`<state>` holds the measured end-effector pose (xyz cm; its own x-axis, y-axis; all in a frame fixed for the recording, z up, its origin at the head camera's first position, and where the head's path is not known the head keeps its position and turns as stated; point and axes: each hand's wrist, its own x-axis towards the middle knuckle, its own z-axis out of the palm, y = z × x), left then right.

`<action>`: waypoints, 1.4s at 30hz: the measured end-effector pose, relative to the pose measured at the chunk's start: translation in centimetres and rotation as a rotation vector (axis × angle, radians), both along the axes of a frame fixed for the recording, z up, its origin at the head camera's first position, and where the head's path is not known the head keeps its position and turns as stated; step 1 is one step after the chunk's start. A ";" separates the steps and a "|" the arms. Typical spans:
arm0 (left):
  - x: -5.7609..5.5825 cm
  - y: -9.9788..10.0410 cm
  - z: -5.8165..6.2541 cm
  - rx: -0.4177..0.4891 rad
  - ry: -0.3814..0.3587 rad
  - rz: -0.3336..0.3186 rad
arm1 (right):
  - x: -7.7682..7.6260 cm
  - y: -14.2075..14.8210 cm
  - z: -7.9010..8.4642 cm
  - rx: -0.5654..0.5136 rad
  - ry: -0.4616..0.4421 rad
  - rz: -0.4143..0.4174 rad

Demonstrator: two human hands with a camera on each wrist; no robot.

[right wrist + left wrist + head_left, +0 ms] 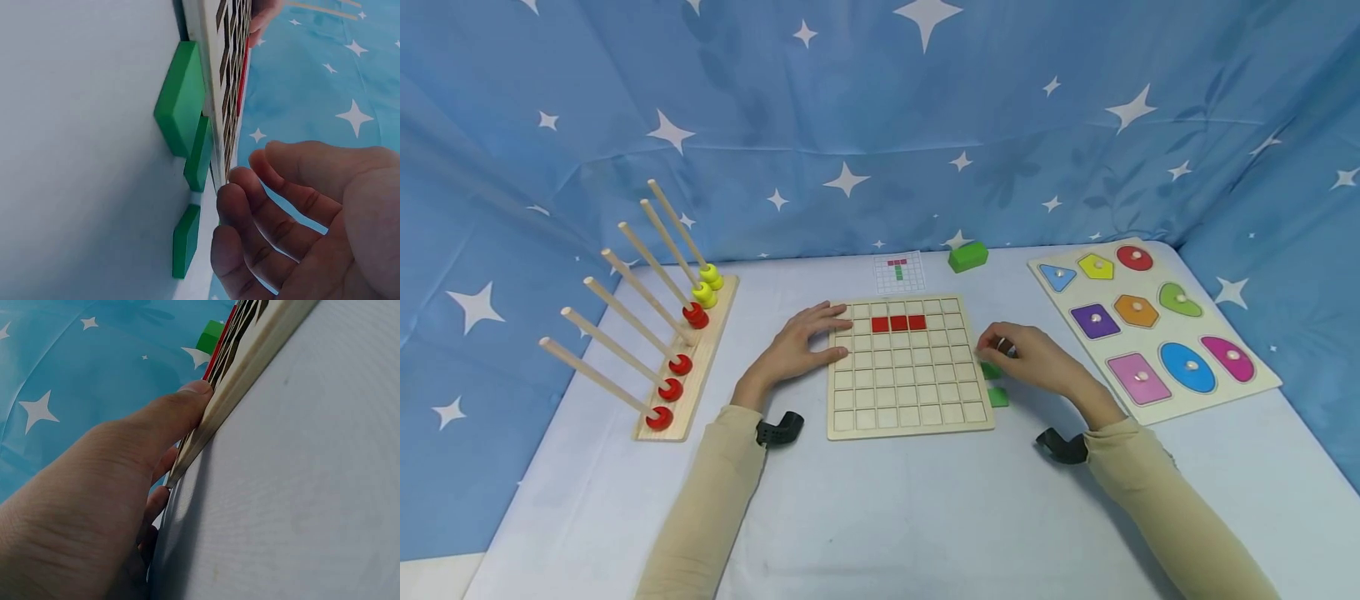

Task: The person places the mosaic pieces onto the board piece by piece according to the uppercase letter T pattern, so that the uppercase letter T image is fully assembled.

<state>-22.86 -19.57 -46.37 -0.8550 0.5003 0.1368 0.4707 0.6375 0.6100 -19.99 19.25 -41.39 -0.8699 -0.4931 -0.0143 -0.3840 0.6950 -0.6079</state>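
A square wooden grid board lies on the table, with three red tiles side by side in an upper row. My left hand rests on the board's left edge, fingers and thumb extended over its border. Beyond the right edge, my right hand hovers over green tiles, fingers loosely bent. The right wrist view shows three green tiles along the board's side, partly overlapping in view. Between the thumb and fingers of the right hand no object shows.
Behind the board lie a printed grid card with a red and green pattern and a green block. A peg stand with red and yellow rings is at left. A knobbed shape puzzle is at right. A starry blue curtain surrounds the table.
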 end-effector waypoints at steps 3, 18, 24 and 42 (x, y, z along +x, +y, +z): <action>0.0 0.0 0.0 0.003 0.003 -0.001 | 0.7 0.4 0.1 0.024 -0.011 0.001; 0.0 -0.1 0.2 0.011 0.005 -0.012 | 3.2 2.2 -0.2 0.125 -0.036 0.115; 0.0 -0.1 0.2 0.016 0.001 -0.007 | 3.5 2.0 -0.2 0.148 -0.009 0.139; -0.1 0.0 0.1 0.012 -0.017 0.002 | 3.0 2.2 -0.4 0.089 0.060 0.076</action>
<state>-22.93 -19.55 -46.28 -0.8583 0.4966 0.1288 0.4589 0.6310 0.6254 -16.98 21.46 -41.84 -0.8309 -0.5564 -0.0102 -0.4711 0.7131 -0.5192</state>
